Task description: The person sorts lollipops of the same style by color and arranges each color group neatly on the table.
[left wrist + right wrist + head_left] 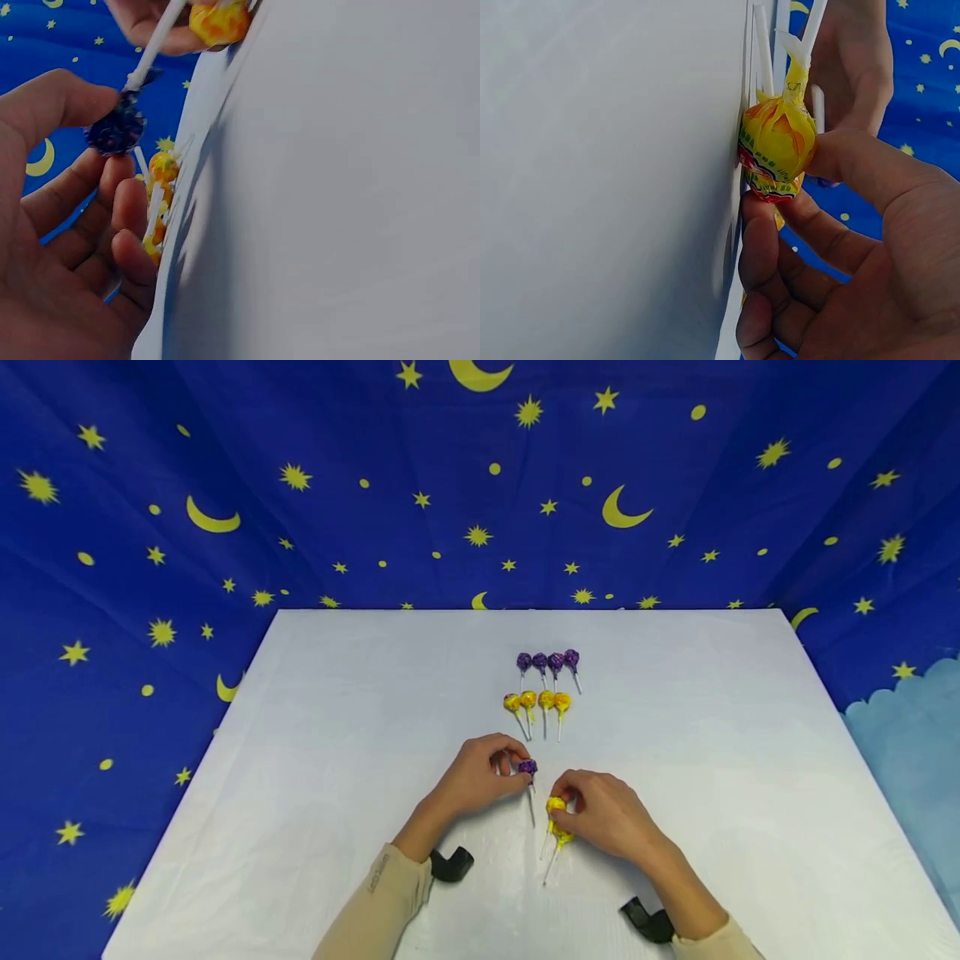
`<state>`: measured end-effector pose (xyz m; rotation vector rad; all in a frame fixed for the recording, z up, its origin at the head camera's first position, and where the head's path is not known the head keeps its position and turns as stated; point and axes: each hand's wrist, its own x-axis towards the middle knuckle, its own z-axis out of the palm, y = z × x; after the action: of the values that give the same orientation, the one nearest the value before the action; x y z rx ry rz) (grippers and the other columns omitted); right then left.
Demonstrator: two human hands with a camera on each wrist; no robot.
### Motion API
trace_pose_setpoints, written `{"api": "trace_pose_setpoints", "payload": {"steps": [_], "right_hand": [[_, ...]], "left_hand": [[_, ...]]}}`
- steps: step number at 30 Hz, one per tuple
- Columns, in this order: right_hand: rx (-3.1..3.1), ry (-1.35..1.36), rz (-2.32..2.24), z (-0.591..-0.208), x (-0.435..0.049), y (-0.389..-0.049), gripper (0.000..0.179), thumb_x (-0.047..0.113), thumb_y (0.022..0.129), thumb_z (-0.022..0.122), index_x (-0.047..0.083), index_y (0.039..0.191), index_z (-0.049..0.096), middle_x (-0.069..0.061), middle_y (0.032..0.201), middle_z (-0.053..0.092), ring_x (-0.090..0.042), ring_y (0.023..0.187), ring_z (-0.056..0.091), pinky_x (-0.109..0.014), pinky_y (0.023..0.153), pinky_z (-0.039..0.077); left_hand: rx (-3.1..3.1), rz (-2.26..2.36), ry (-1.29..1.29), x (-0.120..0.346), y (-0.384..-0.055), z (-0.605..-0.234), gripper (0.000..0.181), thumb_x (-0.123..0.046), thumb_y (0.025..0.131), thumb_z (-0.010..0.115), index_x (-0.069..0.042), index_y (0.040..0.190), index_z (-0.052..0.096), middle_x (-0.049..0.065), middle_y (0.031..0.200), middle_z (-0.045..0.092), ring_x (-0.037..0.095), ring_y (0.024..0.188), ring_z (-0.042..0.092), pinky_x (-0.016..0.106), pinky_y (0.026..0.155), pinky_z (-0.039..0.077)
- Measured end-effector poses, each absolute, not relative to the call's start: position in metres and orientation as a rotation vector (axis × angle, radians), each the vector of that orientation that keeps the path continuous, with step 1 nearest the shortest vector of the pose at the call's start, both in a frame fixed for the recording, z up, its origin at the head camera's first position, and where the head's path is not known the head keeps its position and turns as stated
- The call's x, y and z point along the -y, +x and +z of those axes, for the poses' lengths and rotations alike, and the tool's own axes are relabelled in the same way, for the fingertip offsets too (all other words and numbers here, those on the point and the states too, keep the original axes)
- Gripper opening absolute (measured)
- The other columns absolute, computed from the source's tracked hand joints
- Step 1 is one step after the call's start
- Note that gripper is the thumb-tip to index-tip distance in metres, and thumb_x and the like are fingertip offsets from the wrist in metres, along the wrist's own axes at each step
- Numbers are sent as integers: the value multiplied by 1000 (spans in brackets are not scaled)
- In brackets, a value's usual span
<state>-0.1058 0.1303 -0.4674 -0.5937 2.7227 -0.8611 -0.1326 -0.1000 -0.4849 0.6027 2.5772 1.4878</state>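
Observation:
On the white table, my left hand pinches a purple-wrapped lollipop by its head, stick pointing toward me. Just to its right, my right hand pinches a yellow-wrapped lollipop between thumb and fingers. A second yellow lollipop lies under that hand. Farther back lie a row of several purple lollipops and, in front of it, a row of several yellow lollipops.
A blue backdrop with yellow stars and moons surrounds the table. Black wrist-camera mounts sit below each forearm. Bare white tabletop lies to the left and right of the lollipops.

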Motion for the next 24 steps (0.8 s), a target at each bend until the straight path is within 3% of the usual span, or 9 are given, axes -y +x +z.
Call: {"api": "trace_pose_setpoints", "payload": {"steps": [15, 24], "right_hand": [[-2718, -576, -864, -465, -129, -106, 15, 30, 78, 78, 25, 85, 65, 15, 69, 52, -4, 57, 46, -28, 56, 39], [-2713, -542, -866, -464, -129, -104, 15, 30, 78, 78, 26, 84, 65, 16, 69, 52, -4, 58, 46, -28, 56, 39]], "left_hand": [[-2697, 1522, 469, 110, -176, -464, 18, -24, 81, 78, -24, 97, 72, -12, 86, 64, 10, 54, 47, 29, 48, 41], [-2774, 1516, 471, 107, -199, -449, 19, -22, 81, 76, -22, 100, 73, -7, 85, 65, 14, 50, 46, 30, 43, 39]]}}
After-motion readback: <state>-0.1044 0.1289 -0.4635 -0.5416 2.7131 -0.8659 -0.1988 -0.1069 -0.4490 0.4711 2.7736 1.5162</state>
